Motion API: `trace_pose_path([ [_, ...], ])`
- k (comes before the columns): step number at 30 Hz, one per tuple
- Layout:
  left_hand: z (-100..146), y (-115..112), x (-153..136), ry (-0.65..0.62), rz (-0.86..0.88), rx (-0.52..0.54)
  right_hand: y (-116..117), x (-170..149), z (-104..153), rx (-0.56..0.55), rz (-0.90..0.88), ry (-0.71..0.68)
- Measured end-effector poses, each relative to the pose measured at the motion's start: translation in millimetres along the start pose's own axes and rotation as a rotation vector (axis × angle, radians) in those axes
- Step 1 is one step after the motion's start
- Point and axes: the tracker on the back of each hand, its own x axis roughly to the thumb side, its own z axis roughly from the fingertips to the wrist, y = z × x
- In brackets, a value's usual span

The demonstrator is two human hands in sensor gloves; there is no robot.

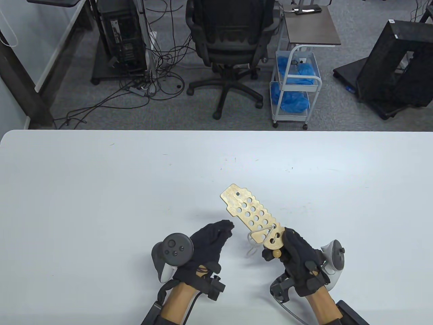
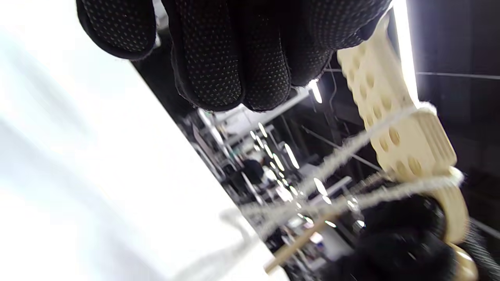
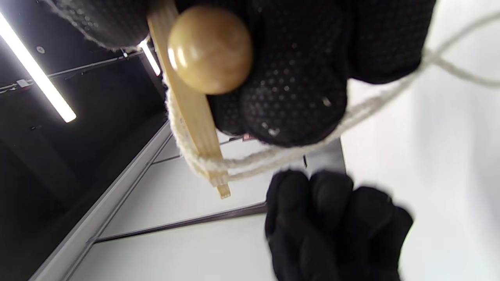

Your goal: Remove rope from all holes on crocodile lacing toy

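The wooden crocodile lacing toy [image 1: 252,214], a flat board with several holes, is held tilted above the white table [image 1: 101,203]. My right hand [image 1: 287,248] grips its near end, by a round wooden bead [image 1: 276,253]. White rope [image 1: 257,236] is threaded near that end and hangs in loops below the board. My left hand [image 1: 226,227] is just left of the toy with fingers extended and holds nothing. In the left wrist view the toy [image 2: 394,128], the rope [image 2: 351,199] and a wooden lacing stick [image 2: 300,242] show. In the right wrist view the bead [image 3: 209,48], the rope [image 3: 273,160] and my left hand [image 3: 336,226] show.
The table's far edge [image 1: 216,130] runs across the middle of the table view. Beyond it on the floor stand an office chair [image 1: 230,50], a white cart with blue items [image 1: 294,88] and cables.
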Motion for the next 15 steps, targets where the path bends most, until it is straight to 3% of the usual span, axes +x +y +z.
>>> trace_pose_path([
  [2,-0.2,-6.5,1.7,-0.027,0.085,-0.047,6.5,-0.3,-0.9,0.066,-0.022,0.001],
  [6,0.0,-12.9,8.4,-0.086,0.09,-0.099,18.2,-3.1,-1.2,0.18,0.001,0.008],
  [12,-2.6,-27.4,8.6,-0.117,0.226,-0.302,33.6,-11.9,0.0,0.354,-0.018,0.038],
  [15,-3.2,-28.7,8.5,-0.117,0.245,-0.332,33.8,-12.4,-0.2,0.367,-0.008,0.029],
])
